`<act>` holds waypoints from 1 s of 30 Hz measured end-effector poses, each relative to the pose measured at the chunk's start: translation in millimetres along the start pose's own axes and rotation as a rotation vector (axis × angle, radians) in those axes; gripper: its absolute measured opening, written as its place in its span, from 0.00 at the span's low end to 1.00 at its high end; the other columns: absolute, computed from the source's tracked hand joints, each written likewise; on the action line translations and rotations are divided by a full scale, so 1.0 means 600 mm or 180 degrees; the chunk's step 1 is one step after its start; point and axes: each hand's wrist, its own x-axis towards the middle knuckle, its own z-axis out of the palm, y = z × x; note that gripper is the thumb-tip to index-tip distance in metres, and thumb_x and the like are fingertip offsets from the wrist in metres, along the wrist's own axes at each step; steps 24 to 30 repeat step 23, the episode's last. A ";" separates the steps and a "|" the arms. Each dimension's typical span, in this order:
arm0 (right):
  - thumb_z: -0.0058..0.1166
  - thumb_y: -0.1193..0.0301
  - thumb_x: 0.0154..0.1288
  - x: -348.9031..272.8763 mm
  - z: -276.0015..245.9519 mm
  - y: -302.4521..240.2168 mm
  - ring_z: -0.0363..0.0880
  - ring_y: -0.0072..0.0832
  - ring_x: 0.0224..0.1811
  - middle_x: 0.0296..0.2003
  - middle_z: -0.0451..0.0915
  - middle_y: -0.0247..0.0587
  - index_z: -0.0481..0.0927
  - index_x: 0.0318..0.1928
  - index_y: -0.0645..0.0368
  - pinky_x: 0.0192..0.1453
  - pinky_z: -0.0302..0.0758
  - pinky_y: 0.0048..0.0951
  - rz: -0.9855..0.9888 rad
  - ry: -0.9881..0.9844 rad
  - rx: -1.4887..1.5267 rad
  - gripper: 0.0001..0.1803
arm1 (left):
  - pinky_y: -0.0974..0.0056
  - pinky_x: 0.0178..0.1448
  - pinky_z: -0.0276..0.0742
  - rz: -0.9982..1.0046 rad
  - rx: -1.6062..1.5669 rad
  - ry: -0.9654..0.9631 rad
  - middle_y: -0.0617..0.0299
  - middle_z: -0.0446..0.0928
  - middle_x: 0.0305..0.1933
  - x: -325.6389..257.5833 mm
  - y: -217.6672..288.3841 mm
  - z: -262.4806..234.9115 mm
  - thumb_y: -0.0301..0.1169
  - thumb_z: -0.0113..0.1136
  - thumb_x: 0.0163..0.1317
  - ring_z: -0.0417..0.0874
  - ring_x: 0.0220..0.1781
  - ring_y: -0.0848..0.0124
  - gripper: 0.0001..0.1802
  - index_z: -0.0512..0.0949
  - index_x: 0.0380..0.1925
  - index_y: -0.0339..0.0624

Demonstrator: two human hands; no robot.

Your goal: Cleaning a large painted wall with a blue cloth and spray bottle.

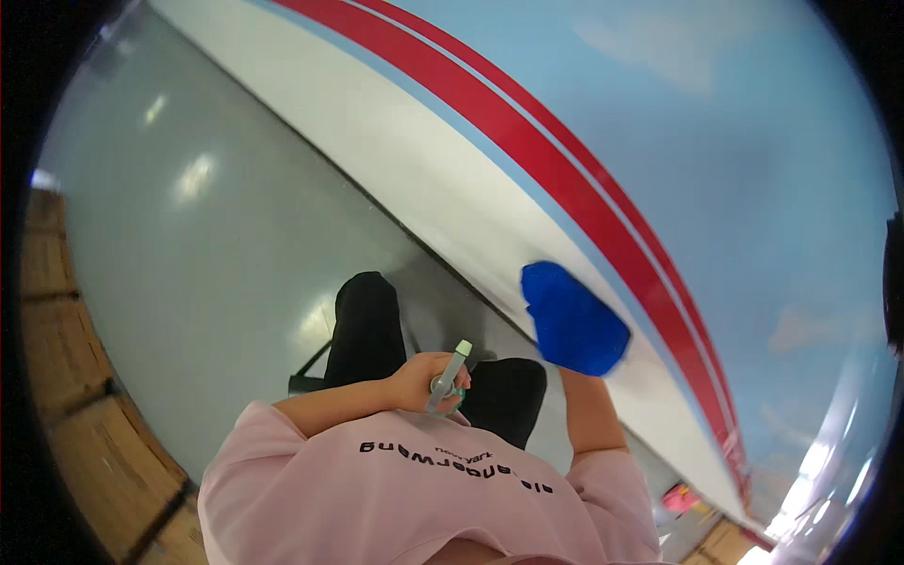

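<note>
My left hand is closed in front of my body, above my lap. It grips a slim grey spray head with a pale green tip; the part below the fingers is mostly hidden. Out to the right, my right arm reaches up to a blue cloth, which lies spread against the white lower band of a painted wall panel. The cloth covers my right hand entirely, so its fingers do not show.
Two red stripes curve across the panel below its light blue part. A shiny grey floor runs along the panel's lower edge. Brown cardboard boxes stand at the left. A small pink thing lies at the lower right.
</note>
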 end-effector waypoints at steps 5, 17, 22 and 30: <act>0.48 0.72 0.48 0.037 0.055 -0.085 0.72 0.44 0.29 0.24 0.71 0.45 0.70 0.26 0.59 0.32 0.68 0.40 -0.0860 -0.0174 0.1317 0.05 | 0.64 0.39 0.72 -0.0246 -0.0100 0.0988 0.60 0.73 0.33 -0.041 0.066 -0.015 0.26 0.59 0.40 0.75 0.35 0.66 0.13 0.69 0.29 0.43; 0.51 0.74 0.51 0.068 -0.083 -0.358 0.74 0.32 0.39 0.37 0.75 0.45 0.73 0.39 0.64 0.43 0.70 0.28 -0.1023 -0.3294 0.3021 0.13 | 0.61 0.49 0.69 -0.1054 0.0869 0.2316 0.47 0.66 0.48 -0.213 0.239 -0.150 0.26 0.58 0.37 0.72 0.47 0.55 0.39 0.60 0.56 0.40; 0.46 0.70 0.59 0.061 0.038 -0.243 0.73 0.30 0.43 0.43 0.74 0.46 0.73 0.45 0.61 0.49 0.67 0.26 -0.0231 -0.2237 0.2508 0.14 | 0.63 0.52 0.68 -0.1232 0.0567 0.2861 0.51 0.65 0.55 -0.324 0.270 -0.261 0.27 0.56 0.36 0.71 0.51 0.55 0.37 0.64 0.54 0.45; 0.46 0.70 0.59 0.065 0.049 -0.257 0.73 0.30 0.43 0.43 0.74 0.46 0.73 0.45 0.61 0.49 0.67 0.26 -0.0222 -0.2221 0.2534 0.14 | 0.64 0.52 0.68 -0.1416 0.0674 0.2794 0.50 0.65 0.55 -0.344 0.272 -0.283 0.27 0.56 0.36 0.71 0.51 0.55 0.37 0.63 0.54 0.45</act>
